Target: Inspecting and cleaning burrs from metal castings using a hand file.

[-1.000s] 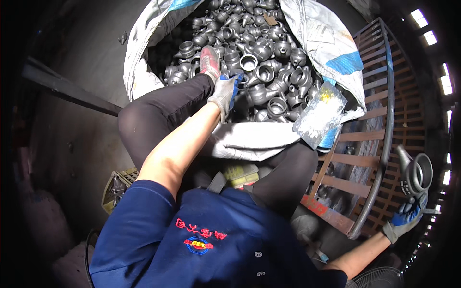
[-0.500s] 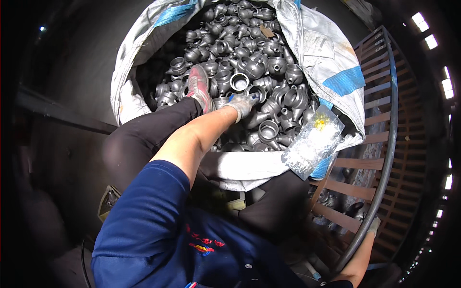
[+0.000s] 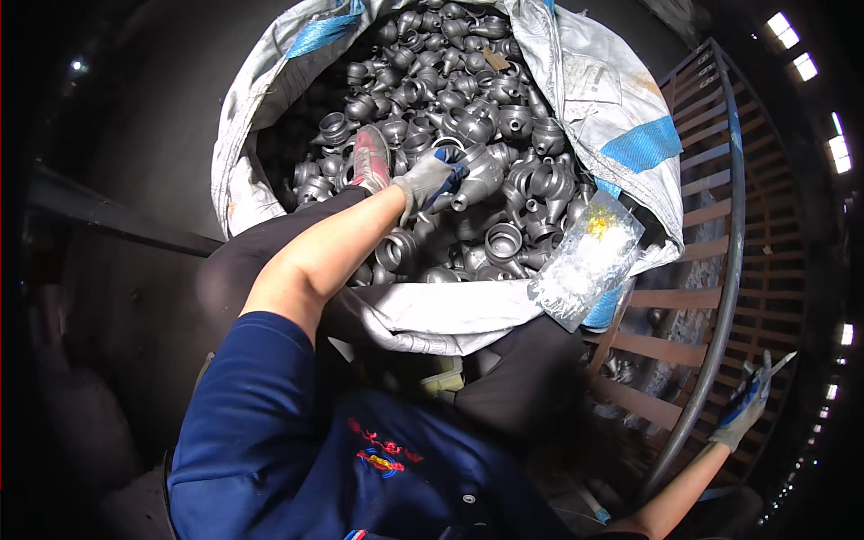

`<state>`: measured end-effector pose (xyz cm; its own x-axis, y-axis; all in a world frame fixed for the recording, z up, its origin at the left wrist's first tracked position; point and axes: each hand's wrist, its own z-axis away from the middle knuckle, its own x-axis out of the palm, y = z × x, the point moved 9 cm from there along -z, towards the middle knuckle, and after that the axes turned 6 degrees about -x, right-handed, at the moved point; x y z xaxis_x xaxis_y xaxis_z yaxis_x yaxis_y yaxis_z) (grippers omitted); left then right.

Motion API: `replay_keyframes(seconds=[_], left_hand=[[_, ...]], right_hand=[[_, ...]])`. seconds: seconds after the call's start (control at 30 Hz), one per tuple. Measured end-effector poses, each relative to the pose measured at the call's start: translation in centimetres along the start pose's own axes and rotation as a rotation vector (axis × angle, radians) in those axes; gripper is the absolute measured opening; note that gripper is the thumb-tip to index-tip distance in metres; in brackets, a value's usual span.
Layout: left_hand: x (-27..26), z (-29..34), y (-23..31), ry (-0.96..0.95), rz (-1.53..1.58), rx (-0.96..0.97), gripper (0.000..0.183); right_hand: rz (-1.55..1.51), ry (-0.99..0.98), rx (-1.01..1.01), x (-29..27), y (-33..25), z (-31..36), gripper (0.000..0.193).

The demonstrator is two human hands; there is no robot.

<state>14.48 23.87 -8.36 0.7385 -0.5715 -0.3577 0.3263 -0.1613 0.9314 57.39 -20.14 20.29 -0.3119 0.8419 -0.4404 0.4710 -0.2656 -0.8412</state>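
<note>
Half a second ago we saw the left hand [image 3: 430, 182] reaching down among the parts; now it grasps a grey spouted casting [image 3: 481, 171], fingers curled against its body, the narrow spout turned back toward the wearer. That casting sits just over the heap of similar castings [image 3: 515, 120] inside the white woven bulk bag [image 3: 450, 309] (we cannot tell whether it is fully clear of its neighbours). The right hand [image 3: 749, 405], a second ago holding another such casting out to the side, is now released, fingers spread and nothing in it, beyond the rail of the brown slatted crate [image 3: 661, 348]. As we judge it, the load has passed to the left hand alone, leaving the right free. The red-and-grey shoe [image 3: 370, 159] rests on the heap beside the left hand
</note>
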Motion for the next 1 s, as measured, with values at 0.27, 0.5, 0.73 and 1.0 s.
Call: replay_keyframes(seconds=[0.27, 0.5, 0.73, 1.0], left_hand=[[-0.2, 12.5, 11.8, -0.103, 0.671, -0.257, 0.017], [2.9, 19.5, 10.9, -0.022, 1.029, -0.463, 0.012], [2.4, 23.3, 15.4, -0.1, 1.184, -0.313, 0.018], [4.0, 23.2, 15.4, -0.272, 1.318, -0.303, 0.029]], right_hand=[[-0.379, -0.537, 0.018, 12.7, -12.4, 11.0, 0.042], [-0.233, -0.681, -0.679, 24.9, -15.2, 24.5, 0.048], [-0.205, -0.661, -0.921, 28.5, -16.5, 28.1, 0.049], [-0.293, -0.675, -0.695, 28.4, -14.0, 26.1, 0.041]])
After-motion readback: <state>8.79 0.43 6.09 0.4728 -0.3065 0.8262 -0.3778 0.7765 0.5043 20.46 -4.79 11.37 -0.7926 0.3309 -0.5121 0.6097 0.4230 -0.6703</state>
